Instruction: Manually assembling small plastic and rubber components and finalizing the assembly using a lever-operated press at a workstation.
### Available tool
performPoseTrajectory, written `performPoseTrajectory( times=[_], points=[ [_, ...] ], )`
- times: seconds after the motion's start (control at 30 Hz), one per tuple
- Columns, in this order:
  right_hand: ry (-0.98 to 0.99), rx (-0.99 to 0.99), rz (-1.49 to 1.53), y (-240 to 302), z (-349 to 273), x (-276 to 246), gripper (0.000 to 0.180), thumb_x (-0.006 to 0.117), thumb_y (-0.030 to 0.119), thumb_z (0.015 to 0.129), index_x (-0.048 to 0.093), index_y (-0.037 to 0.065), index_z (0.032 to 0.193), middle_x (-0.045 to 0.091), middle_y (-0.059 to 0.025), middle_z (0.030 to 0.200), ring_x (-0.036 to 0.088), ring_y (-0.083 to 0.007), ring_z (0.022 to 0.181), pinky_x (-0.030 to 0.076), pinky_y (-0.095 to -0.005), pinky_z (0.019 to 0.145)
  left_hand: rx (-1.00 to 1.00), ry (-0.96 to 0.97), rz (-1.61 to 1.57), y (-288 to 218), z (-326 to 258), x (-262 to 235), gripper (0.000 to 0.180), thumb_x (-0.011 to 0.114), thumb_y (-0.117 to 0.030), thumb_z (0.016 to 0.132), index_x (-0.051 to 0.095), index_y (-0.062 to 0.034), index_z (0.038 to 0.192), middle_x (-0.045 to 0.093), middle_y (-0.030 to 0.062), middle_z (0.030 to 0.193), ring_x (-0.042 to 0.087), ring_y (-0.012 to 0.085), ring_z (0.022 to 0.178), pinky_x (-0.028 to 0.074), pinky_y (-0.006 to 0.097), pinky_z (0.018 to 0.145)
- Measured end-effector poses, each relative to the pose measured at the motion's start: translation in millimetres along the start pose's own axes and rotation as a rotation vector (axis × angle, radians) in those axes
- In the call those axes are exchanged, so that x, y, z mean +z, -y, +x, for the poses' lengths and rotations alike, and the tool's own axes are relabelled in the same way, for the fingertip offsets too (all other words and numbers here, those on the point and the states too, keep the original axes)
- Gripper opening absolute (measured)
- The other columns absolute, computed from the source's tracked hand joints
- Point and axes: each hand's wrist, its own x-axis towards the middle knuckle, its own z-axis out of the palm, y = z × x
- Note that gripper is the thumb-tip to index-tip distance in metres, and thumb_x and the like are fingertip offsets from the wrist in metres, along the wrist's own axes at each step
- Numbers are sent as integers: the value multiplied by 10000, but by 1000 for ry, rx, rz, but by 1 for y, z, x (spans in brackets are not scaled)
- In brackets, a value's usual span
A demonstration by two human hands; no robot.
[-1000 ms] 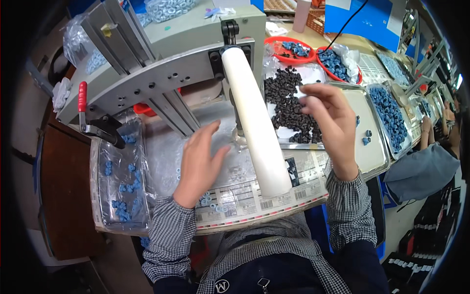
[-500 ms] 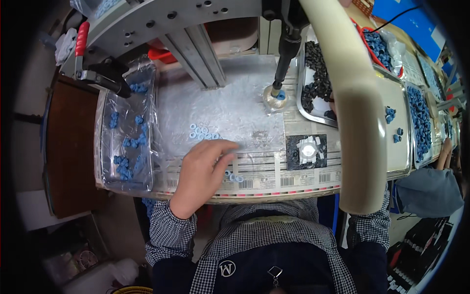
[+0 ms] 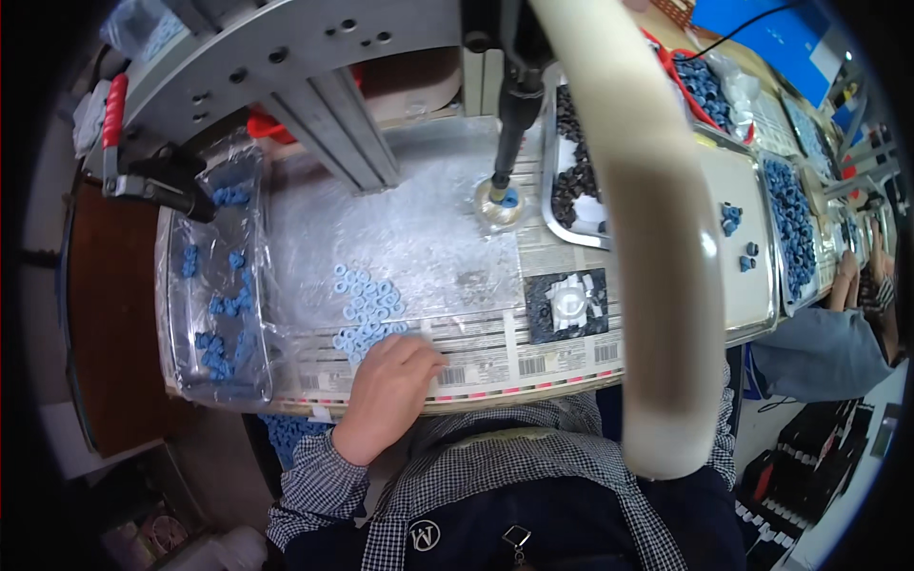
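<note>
Many small light-blue rings (image 3: 371,306) lie in a loose patch on the table, partly on the clear plastic sheet and partly on the printed paper. My left hand (image 3: 386,388) is just nearer than this patch, by the table's front edge. It is palm down with its fingers bent and pressed together; whether anything is in them is hidden. My right hand is not visible; a thick beige tube (image 3: 671,285) covers the area of the right forearm. Below the dark press rod (image 3: 514,119), a round base (image 3: 498,207) holds a small blue piece.
To the left stands a plastic-lined metal tray (image 3: 221,381) with blue parts. A metal tray (image 3: 583,238) of dark parts is partly behind the tube. A black square pad (image 3: 541,328) bears a white round piece. Farther right is a tray of blue parts (image 3: 790,228) near another person's arms.
My left hand has moved nearer to the table's front edge, its fingers more closed. The rings under it are uncovered, showing a larger patch. The whole view has shifted slightly.
</note>
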Motion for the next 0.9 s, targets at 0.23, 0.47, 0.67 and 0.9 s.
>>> performPoseTrajectory(
  times=[0.23, 0.47, 0.67, 0.9],
  points=[
    [5, -46, 184, -4, -12, 14, 246, 684, -30, 902, 696, -1, 1146, 649, -62, 1026, 649, -99, 880, 550, -226, 764, -208, -286, -993, -6, 18, 16, 106, 646, 4, 948, 680, 38, 1041, 735, 115, 1006, 722, 189, 916, 569, 293, 804],
    [44, -84, 176, 29, -38, 9, 205, 702, -71, 866, 699, -26, 1065, 642, -97, 1078, 674, -159, 930, 580, -252, 785, -332, -76, -1532, -9, 55, 29, 177, 597, -4, 995, 643, 38, 1161, 712, 119, 1106, 710, 179, 997, 567, 266, 839],
    [277, -93, 183, 59, -57, 42, 205, 733, -22, 860, 716, -10, 1064, 693, -121, 1041, 702, -184, 874, 588, -275, 747, -334, -63, -1215, -13, 59, 44, 190, 574, -6, 1010, 633, 54, 1180, 707, 122, 1133, 704, 165, 1022, 571, 263, 899],
    [303, -398, 13, 53, -62, 66, 235, 773, 28, 807, 730, 17, 1037, 717, -129, 959, 713, -260, 824, 583, -328, 698, -296, -25, -1134, -20, 57, 43, 221, 552, 45, 998, 589, 54, 1216, 694, 125, 1147, 688, 149, 1047, 567, 265, 919]
  ],
)
